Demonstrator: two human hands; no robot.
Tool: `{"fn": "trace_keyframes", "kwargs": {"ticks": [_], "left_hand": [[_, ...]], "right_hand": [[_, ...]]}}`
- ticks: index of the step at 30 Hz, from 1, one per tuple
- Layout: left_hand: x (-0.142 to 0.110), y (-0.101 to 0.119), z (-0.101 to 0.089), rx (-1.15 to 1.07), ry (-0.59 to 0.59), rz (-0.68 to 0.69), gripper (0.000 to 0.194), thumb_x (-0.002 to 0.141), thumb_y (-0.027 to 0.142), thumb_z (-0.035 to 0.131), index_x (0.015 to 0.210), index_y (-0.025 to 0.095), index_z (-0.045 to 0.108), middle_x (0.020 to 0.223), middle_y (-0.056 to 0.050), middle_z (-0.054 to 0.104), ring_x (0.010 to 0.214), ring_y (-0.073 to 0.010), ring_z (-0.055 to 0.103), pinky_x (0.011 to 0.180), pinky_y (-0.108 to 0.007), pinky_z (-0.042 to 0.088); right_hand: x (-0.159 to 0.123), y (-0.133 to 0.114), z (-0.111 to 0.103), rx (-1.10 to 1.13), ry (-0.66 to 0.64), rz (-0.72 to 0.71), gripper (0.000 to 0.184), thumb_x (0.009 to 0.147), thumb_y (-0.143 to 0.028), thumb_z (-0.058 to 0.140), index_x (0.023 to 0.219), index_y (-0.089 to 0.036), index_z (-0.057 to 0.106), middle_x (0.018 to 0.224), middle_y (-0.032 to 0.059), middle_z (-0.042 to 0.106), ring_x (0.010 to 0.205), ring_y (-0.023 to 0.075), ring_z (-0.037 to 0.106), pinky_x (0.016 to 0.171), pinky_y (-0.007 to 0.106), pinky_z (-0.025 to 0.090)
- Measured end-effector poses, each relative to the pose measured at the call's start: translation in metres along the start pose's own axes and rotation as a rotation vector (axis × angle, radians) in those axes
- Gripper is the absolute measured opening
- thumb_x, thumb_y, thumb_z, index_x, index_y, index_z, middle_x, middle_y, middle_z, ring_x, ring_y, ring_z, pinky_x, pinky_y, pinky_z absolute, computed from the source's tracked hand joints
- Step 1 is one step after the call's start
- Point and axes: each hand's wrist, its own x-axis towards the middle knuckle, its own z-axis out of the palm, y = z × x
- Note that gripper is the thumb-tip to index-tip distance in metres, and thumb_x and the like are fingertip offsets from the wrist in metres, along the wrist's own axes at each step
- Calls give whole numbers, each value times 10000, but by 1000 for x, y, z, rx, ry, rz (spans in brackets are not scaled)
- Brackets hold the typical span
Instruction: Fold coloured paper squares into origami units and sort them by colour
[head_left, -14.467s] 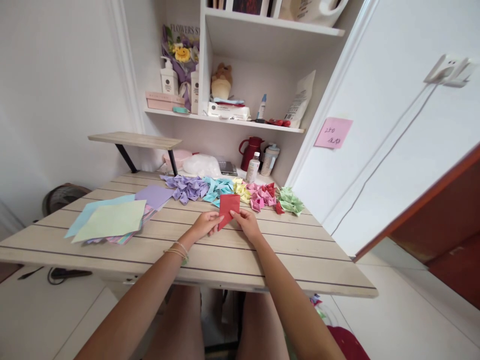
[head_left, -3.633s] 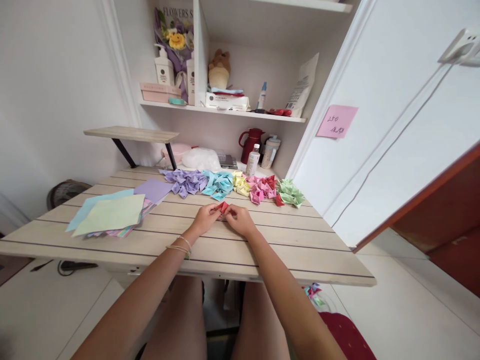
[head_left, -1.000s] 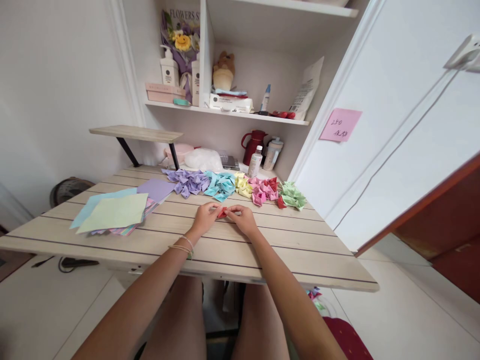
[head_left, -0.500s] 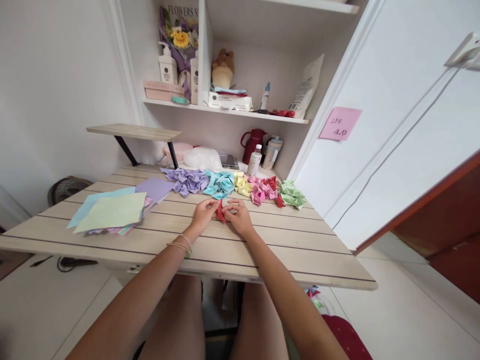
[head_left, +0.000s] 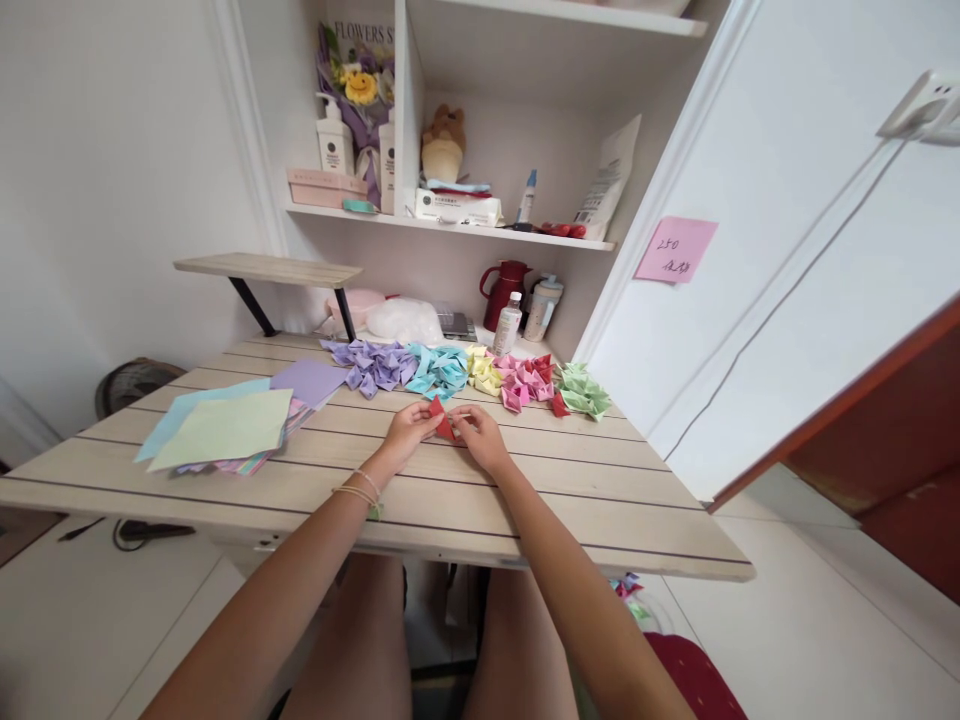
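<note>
A small folded piece of red paper (head_left: pixel 444 424) is held just above the middle of the table, between both hands. My left hand (head_left: pixel 409 428) pinches its left side with thumb and fingers. At its right edge, the fingers of my right hand (head_left: pixel 477 434) are closed on the paper. Behind the hands lies a row of folded paper pieces in colour groups: purple (head_left: pixel 373 366), blue (head_left: pixel 438 371), yellow (head_left: pixel 484 371), pink (head_left: pixel 521 383) with some red ones, and green (head_left: pixel 584 391).
Loose paper sheets (head_left: pixel 225 428) lie stacked at the table's left. A small wooden riser (head_left: pixel 268 267) stands behind them. At the back are a clear bottle (head_left: pixel 508 323), a dark red jug (head_left: pixel 508 290) and a tumbler (head_left: pixel 543 308), below a white shelf (head_left: pixel 450 226).
The red paper has turned between my fingers and now shows a flatter, broader face. My right fingers have shifted slightly along its edge.
</note>
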Motion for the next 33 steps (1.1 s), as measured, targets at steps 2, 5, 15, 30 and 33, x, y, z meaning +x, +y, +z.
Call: {"fn": "trace_keyframes", "kwargs": {"ticks": [2, 5, 15, 30, 33], "left_hand": [[0, 2, 0, -9, 29, 30, 330, 587, 314, 759, 828, 128, 630, 805, -62, 677, 730, -146, 634, 722, -283, 494], [-1, 4, 1, -15, -2, 11, 329, 595, 308, 759, 832, 124, 626, 788, -62, 682, 727, -153, 642, 756, -311, 503], [1, -2, 0, -36, 82, -11, 311, 604, 327, 759, 772, 115, 605, 759, -68, 688, 700, -164, 663, 743, -339, 544], [-1, 2, 3, -19, 28, -12, 388, 666, 376, 702, 952, 117, 660, 922, -90, 697, 841, -207, 655, 800, -369, 527], [-1, 1, 3, 14, 25, -2, 413, 686, 412, 675, 978, 120, 652, 942, -97, 693, 842, -210, 656, 778, -362, 529]], "right_hand": [[-1, 0, 1, 79, -38, 35, 366, 734, -396, 605, 1042, -198, 586, 906, 52, 657, 746, 162, 616, 655, 301, 515], [-2, 1, 1, 109, -109, 35, 373, 686, -421, 658, 957, -170, 611, 801, 51, 683, 686, 163, 628, 642, 294, 512], [0, 4, 0, -17, -96, 1, 276, 709, -412, 630, 839, -169, 636, 704, 33, 683, 605, 156, 612, 580, 267, 484], [-1, -8, -11, -67, 44, -100, 230, 765, -397, 578, 777, -188, 673, 711, 39, 688, 580, 160, 593, 596, 280, 479], [0, -10, -12, -116, 68, -110, 263, 778, -419, 559, 782, -184, 676, 715, 47, 687, 602, 167, 594, 596, 278, 467]]}}
